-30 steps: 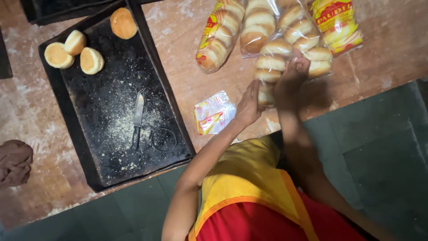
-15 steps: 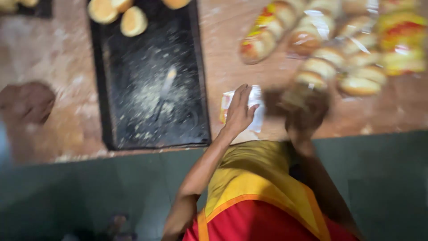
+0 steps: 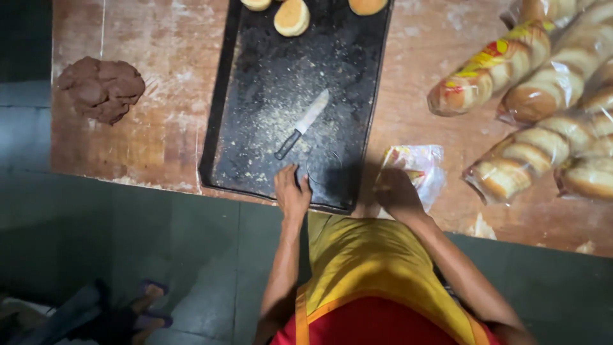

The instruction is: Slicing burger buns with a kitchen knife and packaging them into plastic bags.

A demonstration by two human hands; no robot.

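Observation:
My left hand [image 3: 291, 189] lies flat on the near edge of a black baking tray [image 3: 255, 96], holding nothing. Its fingers are just short of the black handle of a knife [image 3: 303, 124] that lies on the crumb-strewn tray. A faint round clear rim [image 3: 323, 167] sits on the tray right of that hand. My right hand [image 3: 396, 191] rests with curled fingers on the left edge of an empty crumpled plastic bag [image 3: 418, 167] on the wooden table [image 3: 159, 134]. The hand is in shadow, so its grip is unclear.
Three round buns [image 3: 292, 16] sit at the tray's far end. Several clear bags of buns [image 3: 491, 70] lie at the right of the table. A brown lump [image 3: 102, 89] sits at the far left. Sandals [image 3: 150, 300] are on the tiled floor below.
The view has swung left. My left hand moved from the plastic bag to the tray's near edge. My right hand came off the bun bags and down onto the plastic bag.

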